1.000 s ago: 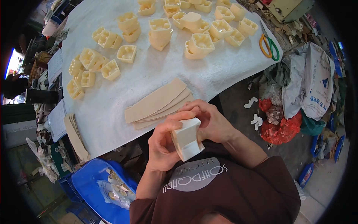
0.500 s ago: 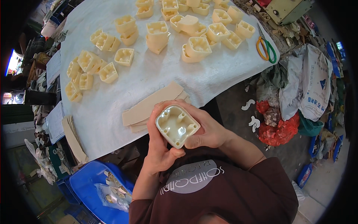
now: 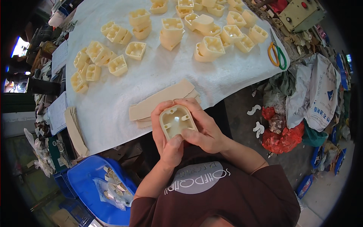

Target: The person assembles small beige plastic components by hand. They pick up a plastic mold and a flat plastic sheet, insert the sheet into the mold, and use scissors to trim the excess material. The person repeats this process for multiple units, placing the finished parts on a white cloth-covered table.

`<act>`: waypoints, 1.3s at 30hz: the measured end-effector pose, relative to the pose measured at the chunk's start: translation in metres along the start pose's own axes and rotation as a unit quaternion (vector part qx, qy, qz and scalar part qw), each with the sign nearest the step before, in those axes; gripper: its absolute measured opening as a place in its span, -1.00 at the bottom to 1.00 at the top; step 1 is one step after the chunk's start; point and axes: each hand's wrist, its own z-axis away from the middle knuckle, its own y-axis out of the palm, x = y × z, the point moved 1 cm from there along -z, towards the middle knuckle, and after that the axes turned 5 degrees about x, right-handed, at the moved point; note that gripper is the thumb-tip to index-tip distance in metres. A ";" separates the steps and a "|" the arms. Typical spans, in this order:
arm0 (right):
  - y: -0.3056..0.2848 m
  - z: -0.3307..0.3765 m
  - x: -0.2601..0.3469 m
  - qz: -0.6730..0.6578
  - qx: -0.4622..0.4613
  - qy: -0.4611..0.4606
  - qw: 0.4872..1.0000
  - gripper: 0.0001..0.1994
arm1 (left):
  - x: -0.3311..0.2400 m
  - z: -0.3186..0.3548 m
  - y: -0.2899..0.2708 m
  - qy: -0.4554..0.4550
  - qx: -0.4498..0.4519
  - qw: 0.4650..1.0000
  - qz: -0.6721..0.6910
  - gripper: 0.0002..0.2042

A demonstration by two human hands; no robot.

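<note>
Between both hands I hold a cream plastic housing (image 3: 174, 124), a rounded square cup whose hollow side with small inner posts faces up. My left hand (image 3: 163, 130) wraps its left side, with the thumb at the near rim. Around the right side curl the fingers of my right hand (image 3: 204, 130), and its thumb presses the near edge. Just beyond my fingertips lies a stack of beige strips (image 3: 162, 100) on the white-covered table (image 3: 102, 125). The fingers' undersides are hidden by the housing.
Many like housings (image 3: 210, 49) stand in groups and stacks across the table's far side. Scissors (image 3: 277, 55) with orange and green handles lie at the right edge. More strips (image 3: 75, 130) sit at the left edge. A blue bin (image 3: 87, 179) stands below left; bags (image 3: 312, 94) lie at right.
The housing has turned in my hands, and both thumbs have come together at its near rim. The table and its contents have shifted slightly right and up in view.
</note>
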 end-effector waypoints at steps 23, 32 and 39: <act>-0.004 0.003 -0.010 0.330 -0.015 -0.107 0.938 -0.16 | 0.013 0.001 -0.029 -0.104 0.122 0.984 0.077 -0.35; -0.007 0.005 -0.009 0.259 0.078 -0.107 0.957 -0.16 | 0.002 -0.005 -0.026 -0.205 0.069 0.968 0.128 -0.55; -0.018 0.003 -0.018 -0.036 0.053 0.046 0.997 -0.62 | 0.003 -0.002 -0.022 -0.191 0.111 0.973 0.062 -0.32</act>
